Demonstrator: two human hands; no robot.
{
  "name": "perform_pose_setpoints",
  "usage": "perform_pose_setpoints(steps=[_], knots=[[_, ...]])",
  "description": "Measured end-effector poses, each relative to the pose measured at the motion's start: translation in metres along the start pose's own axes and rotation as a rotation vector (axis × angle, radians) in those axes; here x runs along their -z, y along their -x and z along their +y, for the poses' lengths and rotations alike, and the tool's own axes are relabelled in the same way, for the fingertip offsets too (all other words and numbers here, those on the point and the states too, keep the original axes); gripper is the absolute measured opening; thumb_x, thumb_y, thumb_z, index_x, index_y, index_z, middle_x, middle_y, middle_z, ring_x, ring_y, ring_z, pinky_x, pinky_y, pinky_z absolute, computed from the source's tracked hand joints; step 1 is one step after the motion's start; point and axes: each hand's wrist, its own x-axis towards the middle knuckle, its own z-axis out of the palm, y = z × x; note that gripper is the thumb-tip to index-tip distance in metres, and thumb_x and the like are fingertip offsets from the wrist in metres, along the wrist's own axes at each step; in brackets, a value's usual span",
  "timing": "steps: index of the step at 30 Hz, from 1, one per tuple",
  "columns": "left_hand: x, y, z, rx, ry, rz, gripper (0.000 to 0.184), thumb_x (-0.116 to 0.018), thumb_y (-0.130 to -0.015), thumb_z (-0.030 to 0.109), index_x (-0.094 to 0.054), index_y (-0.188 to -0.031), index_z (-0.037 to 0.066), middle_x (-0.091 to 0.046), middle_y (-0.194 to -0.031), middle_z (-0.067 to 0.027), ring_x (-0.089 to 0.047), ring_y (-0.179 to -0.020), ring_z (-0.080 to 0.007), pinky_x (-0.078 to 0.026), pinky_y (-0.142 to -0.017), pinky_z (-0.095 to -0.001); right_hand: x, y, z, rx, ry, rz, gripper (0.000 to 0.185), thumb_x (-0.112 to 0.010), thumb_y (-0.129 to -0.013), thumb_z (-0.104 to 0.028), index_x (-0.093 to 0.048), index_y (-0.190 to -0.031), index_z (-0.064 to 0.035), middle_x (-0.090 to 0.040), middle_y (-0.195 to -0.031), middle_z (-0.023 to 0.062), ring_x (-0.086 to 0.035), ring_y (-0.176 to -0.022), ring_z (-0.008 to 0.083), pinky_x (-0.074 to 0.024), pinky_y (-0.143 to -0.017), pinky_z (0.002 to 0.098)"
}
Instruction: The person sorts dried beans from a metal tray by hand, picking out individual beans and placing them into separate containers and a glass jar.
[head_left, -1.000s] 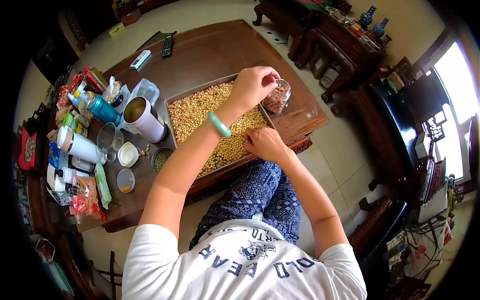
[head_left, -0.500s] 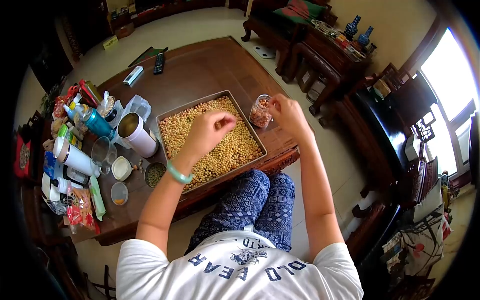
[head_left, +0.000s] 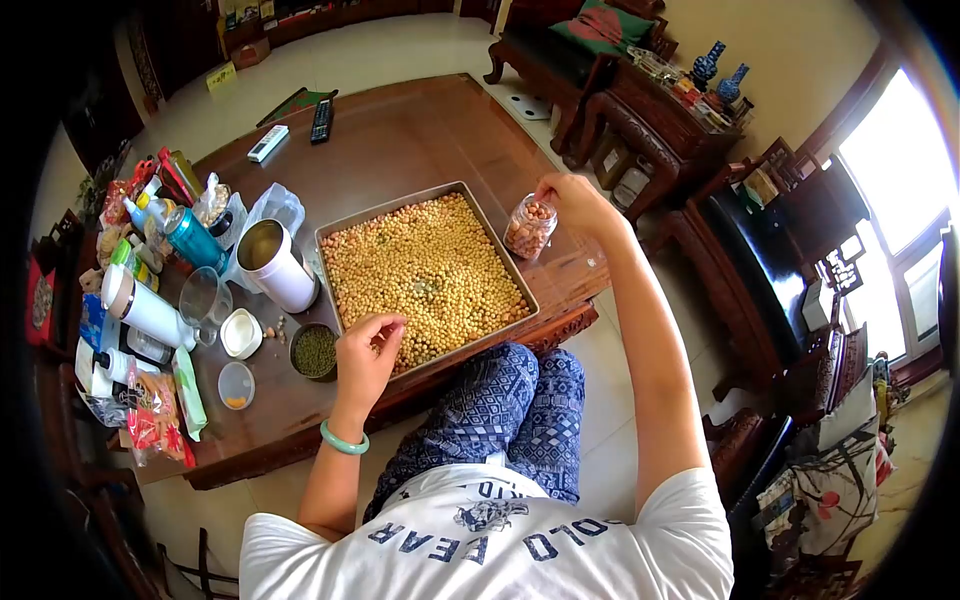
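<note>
R hand (head_left: 578, 205) is hanging at the mouth of the jar (head_left: 530, 230), which is standing on the table (head_left: 400, 130) by the right side of the tray (head_left: 501, 248); the view isn't showing clearly if jar & tray are touching. R fingers are pointing down, narrow, at the opening; can't tell if they're pinching anything. L hand (head_left: 365, 360) is hovering at the tray's near-left edge, fingers curling in w/ tips close together; can't tell if they're gripping anything either. Yellow beans (head_left: 430, 250) are covering the tray floor, w/ some pinkish ones showing toward the far left; reddish nuts are filling most of the jar.

To do this well, R fingers should prob. be working low & narrow over the opening, so nothing's bouncing off the rim. Wrist should be clearing the glass, b/c no hand is steadying the jar & a knock could be tipping it. Any picking w/ L is prob. going best using thumb + index only, not raking, & minding the bowl (head_left: 312, 376) sitting just left of that hand.
</note>
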Motion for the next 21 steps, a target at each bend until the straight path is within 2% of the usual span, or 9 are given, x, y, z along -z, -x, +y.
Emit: perform_pose_setpoints(steps=[2,5,7,9,13,14,15,18,21], knots=[[-0.002,0.001,0.005,0.007,0.012,0.013,0.010,-0.067,-0.086,0.000,-0.070,-0.095,-0.001,-0.069,-0.089,-0.0081,-0.063,-0.070,-0.0139,-0.049,-0.061,-0.0256,-0.003,0.001,-0.003,0.071,-0.024,0.077,0.020,-0.056,-0.082,-0.002,-0.068,-0.098,-0.0003,-0.067,-0.100,0.0196,-0.062,-0.097,0.0371,-0.0489,-0.084,0.0430],[-0.002,0.000,0.004,0.013,0.016,0.026,0.010,-0.067,-0.086,0.000,-0.070,-0.095,-0.001,-0.069,-0.089,-0.0085,-0.063,-0.070,-0.0141,-0.049,-0.062,-0.0257,-0.008,0.005,-0.004,0.222,0.001,0.205,0.024,-0.058,-0.083,0.001,-0.064,-0.106,0.0015,-0.067,-0.099,0.0181,-0.065,-0.089,0.0325,-0.0507,-0.078,0.0398],[-0.002,0.001,0.003,0.015,0.016,0.026,0.012,-0.066,-0.085,0.001,-0.069,-0.097,0.001,-0.068,-0.087,-0.0079,-0.062,-0.068,-0.0138,-0.048,-0.059,-0.0253,-0.012,0.001,-0.010,0.232,0.032,0.208,0.029,-0.060,-0.081,0.002,-0.063,-0.110,0.0003,-0.066,-0.103,0.0166,-0.065,-0.091,0.0315,-0.0517,-0.080,0.0389],[-0.004,0.001,-0.001,-0.004,0.031,0.047,0.011,-0.066,-0.085,0.001,-0.070,-0.096,0.002,-0.068,-0.086,-0.0076,-0.061,-0.067,-0.0136,-0.047,-0.058,-0.0253,-0.014,0.004,-0.022,0.262,0.148,0.309,0.026,-0.060,-0.080,0.001,-0.065,-0.105,-0.0029,-0.065,-0.105,0.0153,-0.061,-0.102,0.0341,-0.0487,-0.087,0.0431],[-0.004,0.001,-0.002,0.025,0.029,0.042,0.012,-0.066,-0.086,0.001,-0.069,-0.097,0.001,-0.067,-0.086,-0.0079,-0.061,-0.067,-0.0138,-0.048,-0.058,-0.0260,-0.049,0.001,-0.049,0.345,0.023,0.161,0.028,-0.058,-0.080,0.004,-0.067,-0.105,-0.0047,-0.066,-0.108,0.0149,-0.062,-0.104,0.0322,-0.0492,-0.089,0.0416],[-0.005,0.001,-0.002,0.025,0.029,0.053,0.012,-0.065,-0.086,0.001,-0.069,-0.097,0.001,-0.067,-0.086,-0.0082,-0.061,-0.067,-0.0142,-0.048,-0.058,-0.0263,-0.055,0.001,-0.056,0.399,0.152,0.096,0.028,-0.057,-0.079,0.005,-0.067,-0.104,-0.0037,-0.066,-0.110,0.0151,-0.063,-0.103,0.0326,-0.0505,-0.089,0.0412],[-0.005,0.001,-0.002,0.022,0.028,0.068,0.012,-0.065,-0.086,0.000,-0.068,-0.097,0.001,-0.067,-0.086,-0.0085,-0.062,-0.066,-0.0147,-0.048,-0.058,-0.0267,-0.070,-0.004,-0.053,0.379,0.198,0.045,0.022,-0.058,-0.078,0.005,-0.066,-0.097,-0.0012,-0.067,-0.106,0.0154,-0.064,-0.099,0.0333,-0.0525,-0.086,0.0407],[-0.005,0.002,-0.003,-0.007,-0.014,0.085,0.012,-0.064,-0.086,0.000,-0.067,-0.098,0.001,-0.066,-0.085,-0.0091,-0.062,-0.065,-0.0160,-0.048,-0.057,-0.0274,-0.091,-0.007,-0.046,0.440,0.302,0.052,0.021,-0.060,-0.077,-0.001,-0.065,-0.098,-0.0025,-0.066,-0.096,0.0165,-0.063,-0.095,0.0360,-0.0512,-0.080,0.0439],[-0.007,0.004,-0.004,0.008,0.004,0.070,0.011,-0.064,-0.086,0.000,-0.067,-0.096,0.000,-0.065,-0.083,-0.0095,-0.061,-0.063,-0.0172,-0.048,-0.056,-0.0277,-0.100,-0.010,-0.048,0.388,0.451,0.032,0.012,-0.062,-0.074,0.003,-0.063,-0.084,-0.0021,-0.067,-0.088,0.0151,-0.066,-0.091,0.0306,-0.0551,-0.077,0.0396]])
